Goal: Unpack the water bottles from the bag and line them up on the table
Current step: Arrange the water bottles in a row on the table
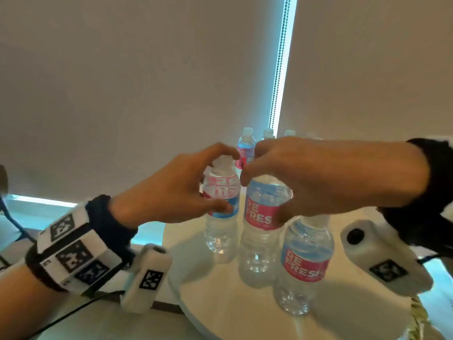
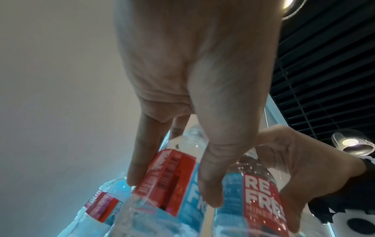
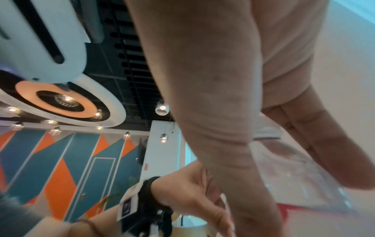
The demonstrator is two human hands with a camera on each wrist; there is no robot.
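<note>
Several clear water bottles with red and blue labels stand upright on a round white table [image 1: 220,310]. My left hand [image 1: 229,181] grips the upper part of the left bottle [image 1: 221,231], thumb on the label and fingers curled over the neck. In the left wrist view the left hand's fingers [image 2: 140,163] wrap that bottle's label [image 2: 172,181]. Right beside it, my right hand [image 1: 263,197] grips the shoulder of the middle bottle [image 1: 259,244], whose label [image 2: 261,192] also shows in the left wrist view. A third bottle [image 1: 304,263] stands free at the front right.
More bottles [image 1: 246,148] stand in a group at the table's far side, partly hidden behind my hands. A pale braided cord [image 1: 418,312] lies at the table's right edge. Window blinds [image 1: 147,94] hang close behind. In the right wrist view my left wrist [image 3: 154,198] is close below.
</note>
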